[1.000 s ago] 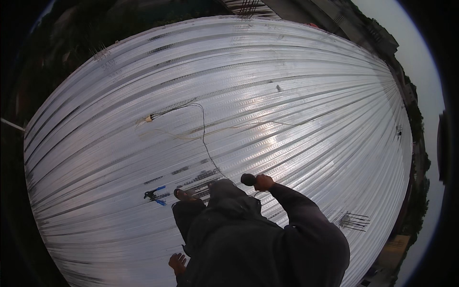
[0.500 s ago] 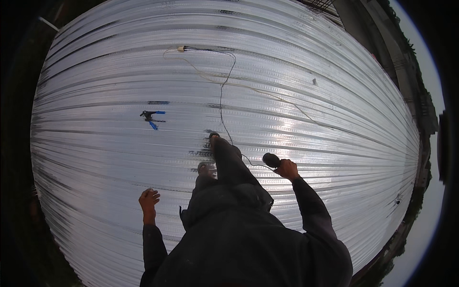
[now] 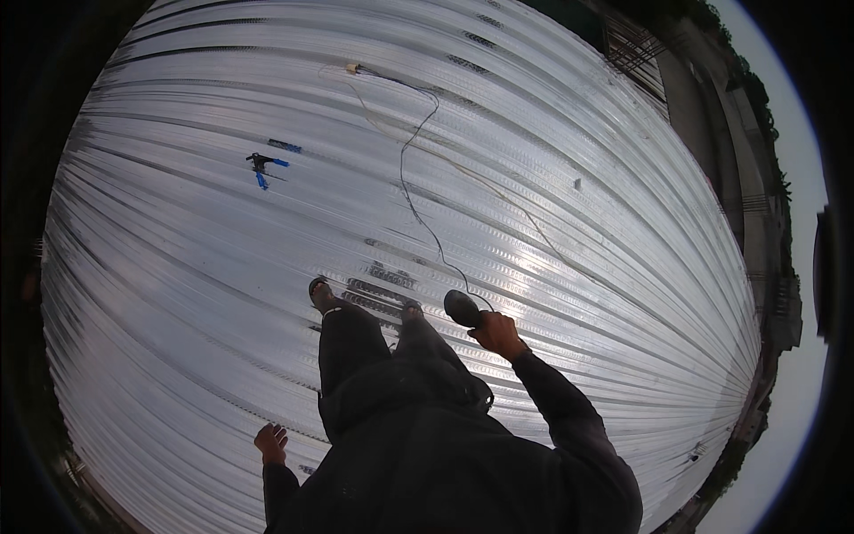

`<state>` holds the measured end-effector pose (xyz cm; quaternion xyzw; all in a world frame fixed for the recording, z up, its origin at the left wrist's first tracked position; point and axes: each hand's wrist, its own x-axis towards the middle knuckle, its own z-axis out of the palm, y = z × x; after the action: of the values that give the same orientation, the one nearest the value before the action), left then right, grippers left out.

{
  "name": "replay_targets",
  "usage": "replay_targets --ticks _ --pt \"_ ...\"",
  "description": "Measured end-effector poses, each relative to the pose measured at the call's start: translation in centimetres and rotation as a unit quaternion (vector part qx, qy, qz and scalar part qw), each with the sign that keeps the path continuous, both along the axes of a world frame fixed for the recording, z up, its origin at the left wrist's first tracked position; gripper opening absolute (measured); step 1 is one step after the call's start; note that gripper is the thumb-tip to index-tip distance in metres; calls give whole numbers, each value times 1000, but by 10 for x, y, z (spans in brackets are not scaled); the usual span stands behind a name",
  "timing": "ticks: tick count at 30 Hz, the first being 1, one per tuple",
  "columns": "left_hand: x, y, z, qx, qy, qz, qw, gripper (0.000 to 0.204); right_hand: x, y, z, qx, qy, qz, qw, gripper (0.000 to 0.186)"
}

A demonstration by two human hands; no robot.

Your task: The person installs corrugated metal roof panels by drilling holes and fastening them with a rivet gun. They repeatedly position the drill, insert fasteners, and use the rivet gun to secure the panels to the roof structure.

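Observation:
My right hand point(image 3: 498, 335) is closed around a dark corded power tool point(image 3: 462, 309), its rounded end pointing left; its exact kind is hard to tell. A thin dark cord point(image 3: 405, 169) runs from it across the ribbed metal sheeting point(image 3: 205, 240) to a pale plug connector point(image 3: 353, 68). My left hand point(image 3: 271, 441) hangs low on the left with fingers apart, holding nothing. Farther off lies a plier-like hand tool point(image 3: 264, 167) with blue handles, spread apart. Beside it is a short dark blue strip point(image 3: 285, 145).
A pale yellowish cord point(image 3: 485, 185) stretches over the ribs toward the right. Long grey beams point(image 3: 725, 133) and rods point(image 3: 636, 49) border the sheeting at the far right. A small light piece point(image 3: 577, 184) lies on it. My feet stand near dark marks point(image 3: 374, 296).
The view has turned, so the ribs slant more. My legs have shifted in a step, the left foot now ahead. My left hand is lower; the power tool stays in my right hand.

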<state>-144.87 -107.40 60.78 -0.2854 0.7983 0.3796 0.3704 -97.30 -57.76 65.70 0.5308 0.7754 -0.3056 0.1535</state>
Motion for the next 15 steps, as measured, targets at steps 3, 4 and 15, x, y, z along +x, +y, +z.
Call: replay_targets --ticks 3,4,15 --pt "83 73 -12 105 2 -74 992 43 22 -16 44 12 31 36 999 40" --pt "109 108 -6 167 -9 -94 981 40 38 -24 53 12 26 36 999 40" --pt "215 177 -95 313 -192 78 927 30 -9 -144 102 -70 238 108 963 53"
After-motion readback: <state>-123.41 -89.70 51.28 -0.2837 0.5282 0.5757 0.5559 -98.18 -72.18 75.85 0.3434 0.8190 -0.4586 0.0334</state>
